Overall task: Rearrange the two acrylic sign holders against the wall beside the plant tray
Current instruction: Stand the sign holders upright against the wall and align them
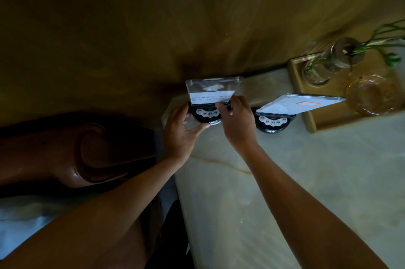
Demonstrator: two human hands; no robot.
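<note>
Clear acrylic sign holder on black round base (210, 93), at counter (285, 181) corner: both hands' fingers (225, 106) pinching it. Risk: tipping off the edge.

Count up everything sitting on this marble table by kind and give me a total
Acrylic sign holders on black bases: 2, left one held at its base by both hands, right one free
Wooden tray: 1
Glass vase with plant: 1
Glass bowl: 1
Total: 5
</note>
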